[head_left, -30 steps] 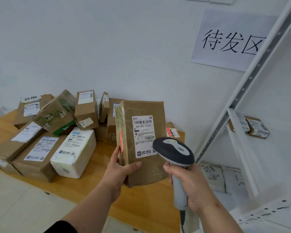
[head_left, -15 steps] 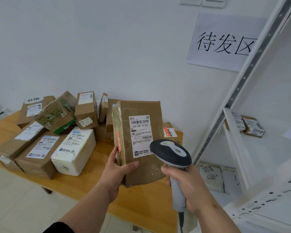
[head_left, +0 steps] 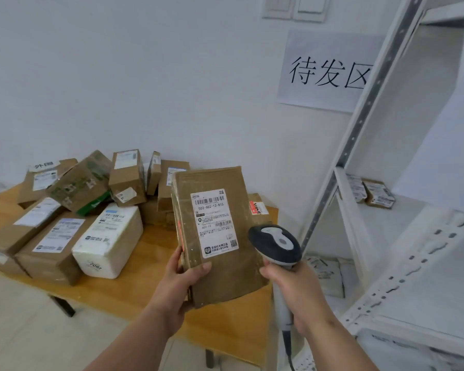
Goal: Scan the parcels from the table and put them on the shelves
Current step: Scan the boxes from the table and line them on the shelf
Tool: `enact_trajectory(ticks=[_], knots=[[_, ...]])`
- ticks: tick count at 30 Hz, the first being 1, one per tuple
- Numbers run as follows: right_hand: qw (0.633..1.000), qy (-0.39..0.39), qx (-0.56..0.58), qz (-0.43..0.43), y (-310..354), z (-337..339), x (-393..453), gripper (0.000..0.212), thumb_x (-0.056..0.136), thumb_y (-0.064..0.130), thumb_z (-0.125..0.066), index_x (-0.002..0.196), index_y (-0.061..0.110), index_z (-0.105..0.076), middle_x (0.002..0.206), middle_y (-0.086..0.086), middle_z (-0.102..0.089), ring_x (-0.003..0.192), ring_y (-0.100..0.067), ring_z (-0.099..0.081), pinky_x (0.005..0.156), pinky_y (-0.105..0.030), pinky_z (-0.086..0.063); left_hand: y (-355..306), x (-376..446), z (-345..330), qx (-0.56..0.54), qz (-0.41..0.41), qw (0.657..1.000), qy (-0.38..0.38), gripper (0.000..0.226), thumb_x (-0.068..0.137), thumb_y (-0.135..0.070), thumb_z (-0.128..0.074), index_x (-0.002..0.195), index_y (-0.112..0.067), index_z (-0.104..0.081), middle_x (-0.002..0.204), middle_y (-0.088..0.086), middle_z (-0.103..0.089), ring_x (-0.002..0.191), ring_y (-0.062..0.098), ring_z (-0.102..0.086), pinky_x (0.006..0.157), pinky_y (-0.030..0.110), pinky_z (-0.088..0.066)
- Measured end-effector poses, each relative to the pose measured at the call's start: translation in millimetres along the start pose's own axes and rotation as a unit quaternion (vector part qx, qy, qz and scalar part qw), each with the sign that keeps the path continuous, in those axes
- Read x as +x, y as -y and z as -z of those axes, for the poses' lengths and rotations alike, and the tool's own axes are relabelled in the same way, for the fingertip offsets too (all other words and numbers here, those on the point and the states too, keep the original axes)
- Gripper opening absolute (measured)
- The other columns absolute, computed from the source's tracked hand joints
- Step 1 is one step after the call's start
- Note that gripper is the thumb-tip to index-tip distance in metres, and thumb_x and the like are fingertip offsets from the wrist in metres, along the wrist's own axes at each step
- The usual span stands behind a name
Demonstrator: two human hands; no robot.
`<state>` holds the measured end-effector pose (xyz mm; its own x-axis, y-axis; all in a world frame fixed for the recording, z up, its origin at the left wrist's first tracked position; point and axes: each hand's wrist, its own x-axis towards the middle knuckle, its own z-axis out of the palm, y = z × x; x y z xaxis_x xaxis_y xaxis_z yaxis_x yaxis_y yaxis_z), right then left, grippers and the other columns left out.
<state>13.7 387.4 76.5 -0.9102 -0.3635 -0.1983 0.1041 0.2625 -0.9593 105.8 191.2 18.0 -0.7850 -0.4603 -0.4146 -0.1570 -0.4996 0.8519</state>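
Above the near corner of the wooden bench [head_left: 134,285], the left hand [head_left: 180,283] holds a brown cardboard parcel [head_left: 220,236] upright, its grip grasping the lower left edge with the thumb across the front. A white shipping label [head_left: 214,223] with barcodes faces the camera. Just to the right, the right hand [head_left: 298,287] has its grip clenched around the handle of a grey barcode scanner [head_left: 275,245], whose head sits close to the parcel's right side. Behind, more parcels lie piled on the bench, among them a white packet [head_left: 110,241]. White metal shelves [head_left: 364,162] stand at the right, with two small boxes [head_left: 370,191] on one level.
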Motion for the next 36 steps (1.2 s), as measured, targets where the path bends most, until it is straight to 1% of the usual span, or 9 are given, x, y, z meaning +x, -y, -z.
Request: enact_trajectory(ticks=[6, 12, 16, 21, 25, 31, 33, 34, 36], knots=[[0.999, -0.015, -0.002, -0.039, -6.8, 8.8, -24.9, 0.032, 0.048, 0.039, -0.071, 0.073, 0.021, -0.061, 0.074, -0.005, -0.055, 0.074, -0.021, -0.054, 0.072, -0.036, -0.041, -1.3, -12.4, -7.9, 0.007, 0.019, 0.999, 0.033, 0.085, 0.056, -0.043, -0.082, 0.134, -0.043, -0.050, 0.122, 0.001, -0.064, 0.111, 0.031, -0.061, 0.083, 0.054, -0.058], [0.997, -0.059, 0.001, -0.059, -18.5, 1.6, -64.1, 0.045, 0.044, 0.046, -0.073, 0.081, 0.022, -0.075, 0.087, -0.004, -0.076, 0.093, -0.025, -0.071, 0.092, -0.050, -0.055, -0.1, -37.7, -9.4, 0.031, 0.051, 0.996, 0.069, 0.077, 0.058, -0.047, -0.078, 0.130, -0.042, -0.053, 0.120, 0.004, -0.065, 0.109, 0.032, -0.063, 0.087, 0.054, -0.055], [0.991, -0.099, 0.056, -0.072, -25.0, -5.1, -104.0, 0.031, 0.047, 0.037, -0.074, 0.072, 0.020, -0.070, 0.077, -0.002, -0.070, 0.087, -0.026, -0.069, 0.080, -0.038, -0.051, 10.2, -58.3, -3.2, 0.046, 0.098, 0.990, 0.095, 0.069, 0.060, -0.046, -0.078, 0.125, -0.039, -0.054, 0.123, 0.006, -0.062, 0.111, 0.035, -0.061, 0.087, 0.057, -0.056], [0.975, -0.160, 0.103, -0.111, -41.8, 13.1, -154.8, 0.044, 0.049, 0.034, -0.073, 0.090, 0.019, -0.072, 0.084, 0.003, -0.073, 0.086, -0.017, -0.068, 0.072, -0.028, -0.049, 38.1, -89.3, -15.8, 0.102, 0.190, 0.968, 0.128, 0.061, 0.069, -0.044, -0.079, 0.123, -0.027, -0.056, 0.120, 0.015, -0.063, 0.105, 0.042, -0.064, 0.083, 0.063, -0.054], [0.963, -0.205, 0.112, -0.135, -49.7, 50.3, -187.8, 0.056, 0.042, 0.039, -0.074, 0.093, 0.017, -0.072, 0.090, -0.003, -0.074, 0.090, -0.021, -0.069, 0.079, -0.037, -0.053, 63.6, -111.6, -44.7, 0.156, 0.279, 0.927, 0.195, 0.078, 0.059, -0.045, -0.084, 0.125, -0.014, -0.057, 0.117, 0.028, -0.065, 0.103, 0.048, -0.064, 0.080, 0.062, -0.055], [0.947, -0.254, 0.125, -0.154, -73.1, 116.3, -242.7, 0.034, 0.062, 0.029, -0.077, 0.094, 0.021, -0.071, 0.093, -0.002, -0.073, 0.091, -0.021, -0.068, 0.082, -0.037, -0.054, 106.7, -158.9, -114.7, 0.162, 0.214, 0.933, 0.242, 0.075, 0.057, -0.027, -0.093, 0.123, -0.022, -0.056, 0.118, 0.018, -0.065, 0.102, 0.043, -0.063, 0.072, 0.052, -0.056], [0.938, -0.277, 0.141, -0.152, -80.1, 139.2, -256.0, 0.036, 0.057, 0.029, -0.075, 0.092, 0.019, -0.070, 0.091, -0.004, -0.073, 0.087, -0.022, -0.067, 0.077, -0.037, -0.053, 129.7, -164.3, -134.3, 0.150, 0.161, 0.951, 0.216, 0.103, 0.042, -0.017, -0.099, 0.132, -0.027, -0.052, 0.119, 0.013, -0.067, 0.100, 0.036, -0.064, 0.062, 0.047, -0.059], [0.935, -0.286, 0.147, -0.149, -82.7, 153.6, -263.4, 0.031, 0.059, 0.027, -0.075, 0.089, 0.018, -0.070, 0.087, -0.005, -0.072, 0.082, -0.022, -0.065, 0.073, -0.037, -0.051, 143.5, -171.5, -150.1, 0.148, 0.138, 0.957, 0.208, 0.110, 0.041, -0.011, -0.099, 0.137, -0.026, -0.048, 0.121, 0.015, -0.066, 0.100, 0.035, -0.065, 0.064, 0.046, -0.059], [0.934, -0.293, 0.147, -0.139, -87.2, 188.6, -277.8, 0.018, 0.066, 0.021, -0.073, 0.081, 0.015, -0.066, 0.077, -0.006, -0.065, 0.074, -0.022, -0.059, 0.068, -0.036, -0.047, 160.7, -187.8, -183.0, 0.136, 0.165, 0.953, 0.215, 0.083, 0.067, 0.002, -0.085, 0.139, -0.010, -0.047, 0.109, 0.024, -0.068, 0.096, 0.037, -0.060, 0.082, 0.048, -0.052]])
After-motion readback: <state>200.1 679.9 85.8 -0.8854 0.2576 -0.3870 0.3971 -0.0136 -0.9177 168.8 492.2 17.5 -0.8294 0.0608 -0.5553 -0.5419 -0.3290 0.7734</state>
